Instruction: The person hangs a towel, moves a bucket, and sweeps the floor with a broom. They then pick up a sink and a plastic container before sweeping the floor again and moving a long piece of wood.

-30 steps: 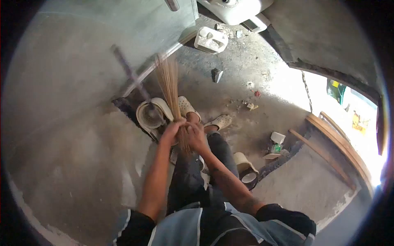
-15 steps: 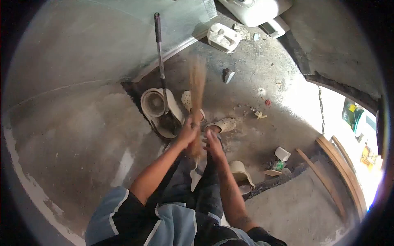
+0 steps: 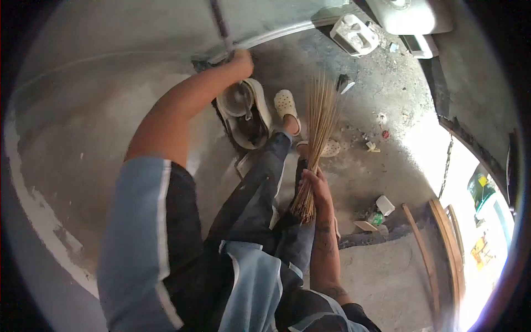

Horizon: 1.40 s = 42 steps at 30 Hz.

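My left hand [image 3: 242, 63] is closed around the shaft of a long-handled tool [image 3: 220, 21], just below its dark grip. Its lower end comes down into a pale oblong basin [image 3: 264, 113], where a round bowl also sits. In my right hand [image 3: 319, 185] is a bundle of thin sticks [image 3: 322, 119], held near its thick lower end above my right thigh. The sticks fan out upward, past my pale clogs [image 3: 285, 103].
A white jug [image 3: 354, 36] and a larger white container [image 3: 409, 15] are at the top right. Small debris [image 3: 372, 147] and a white cup [image 3: 385, 205] lie on the floor. Wooden strips [image 3: 423, 254] stand at the lower right.
My left hand has left the stick bundle and moved up to the tool's shaft. My right hand has taken hold of the bundle, now farther right. The view has shifted.
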Each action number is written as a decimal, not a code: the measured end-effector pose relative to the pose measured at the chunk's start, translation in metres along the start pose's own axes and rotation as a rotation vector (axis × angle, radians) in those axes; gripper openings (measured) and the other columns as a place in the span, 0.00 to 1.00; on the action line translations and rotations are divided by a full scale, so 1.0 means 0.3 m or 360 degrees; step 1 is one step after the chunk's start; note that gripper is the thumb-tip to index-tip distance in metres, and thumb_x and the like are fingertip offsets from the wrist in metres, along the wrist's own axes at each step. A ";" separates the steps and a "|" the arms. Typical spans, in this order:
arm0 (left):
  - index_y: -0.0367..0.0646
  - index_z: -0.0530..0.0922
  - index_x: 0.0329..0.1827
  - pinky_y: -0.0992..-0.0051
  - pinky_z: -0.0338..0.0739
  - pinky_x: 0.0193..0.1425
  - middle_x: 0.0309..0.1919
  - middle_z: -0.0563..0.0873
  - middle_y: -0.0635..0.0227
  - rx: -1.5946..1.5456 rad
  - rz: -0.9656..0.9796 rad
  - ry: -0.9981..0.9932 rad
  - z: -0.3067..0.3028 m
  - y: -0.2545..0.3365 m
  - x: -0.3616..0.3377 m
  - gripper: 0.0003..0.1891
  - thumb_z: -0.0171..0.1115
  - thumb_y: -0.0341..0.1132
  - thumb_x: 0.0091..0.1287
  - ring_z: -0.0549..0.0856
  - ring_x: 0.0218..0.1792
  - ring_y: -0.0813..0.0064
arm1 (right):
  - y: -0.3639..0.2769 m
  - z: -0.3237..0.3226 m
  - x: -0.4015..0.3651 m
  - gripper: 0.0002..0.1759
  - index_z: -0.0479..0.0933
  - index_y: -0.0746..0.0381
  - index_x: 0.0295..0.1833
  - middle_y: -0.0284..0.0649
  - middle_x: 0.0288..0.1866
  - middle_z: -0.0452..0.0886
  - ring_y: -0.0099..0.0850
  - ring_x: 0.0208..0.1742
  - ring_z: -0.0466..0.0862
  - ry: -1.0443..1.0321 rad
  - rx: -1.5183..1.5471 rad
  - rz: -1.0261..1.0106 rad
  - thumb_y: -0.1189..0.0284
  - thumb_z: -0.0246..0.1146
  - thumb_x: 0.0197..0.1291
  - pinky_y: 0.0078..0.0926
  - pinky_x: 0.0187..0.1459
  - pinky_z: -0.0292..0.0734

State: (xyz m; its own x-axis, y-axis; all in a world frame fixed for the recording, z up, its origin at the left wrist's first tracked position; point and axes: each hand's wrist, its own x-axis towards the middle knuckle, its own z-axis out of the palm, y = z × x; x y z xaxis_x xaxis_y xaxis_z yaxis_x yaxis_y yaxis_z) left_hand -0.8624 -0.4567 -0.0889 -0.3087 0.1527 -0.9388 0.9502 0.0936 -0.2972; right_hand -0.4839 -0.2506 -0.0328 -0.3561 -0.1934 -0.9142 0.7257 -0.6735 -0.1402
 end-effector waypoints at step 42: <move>0.33 0.71 0.54 0.69 0.74 0.46 0.40 0.80 0.62 -0.4420 -0.0051 0.0209 -0.179 0.757 -0.452 0.25 0.65 0.38 0.58 0.80 0.41 0.68 | 0.022 0.109 0.053 0.28 0.67 0.63 0.62 0.50 0.49 0.74 0.42 0.47 0.77 -0.0045 -0.1059 -0.0794 0.54 0.51 0.67 0.35 0.53 0.70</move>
State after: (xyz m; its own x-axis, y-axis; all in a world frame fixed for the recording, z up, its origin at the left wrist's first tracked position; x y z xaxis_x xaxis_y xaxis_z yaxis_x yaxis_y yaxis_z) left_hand -0.6070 -0.4034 -0.0198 -0.3975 0.1377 -0.9072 -0.8731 0.2476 0.4201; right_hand -0.5040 -0.2814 -0.0360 -0.7363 -0.0080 -0.6766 0.6722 -0.1241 -0.7299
